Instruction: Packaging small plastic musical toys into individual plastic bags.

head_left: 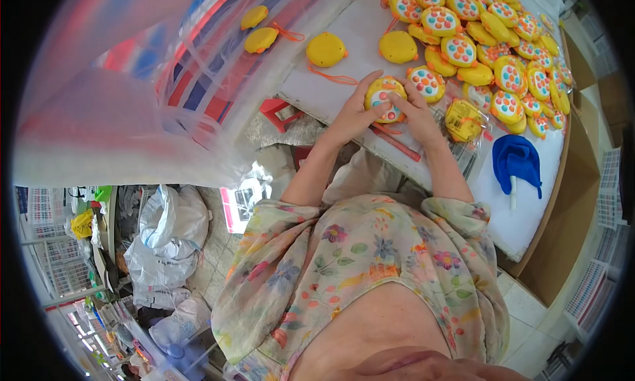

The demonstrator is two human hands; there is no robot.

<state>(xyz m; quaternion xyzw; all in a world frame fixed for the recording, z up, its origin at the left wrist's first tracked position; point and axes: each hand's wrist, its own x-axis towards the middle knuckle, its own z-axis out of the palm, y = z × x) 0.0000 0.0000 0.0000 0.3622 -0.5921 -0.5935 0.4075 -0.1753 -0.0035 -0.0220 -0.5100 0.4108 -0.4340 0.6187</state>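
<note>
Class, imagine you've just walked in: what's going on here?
A person in a flowered top holds a yellow toy over the near edge of a white table. The left hand and right hand grip it from either side, its face of coloured dots turned up. A heap of similar toys lies to the right, with a clear-wrapped yellow item and a blue cloth piece nearer the person.
</note>
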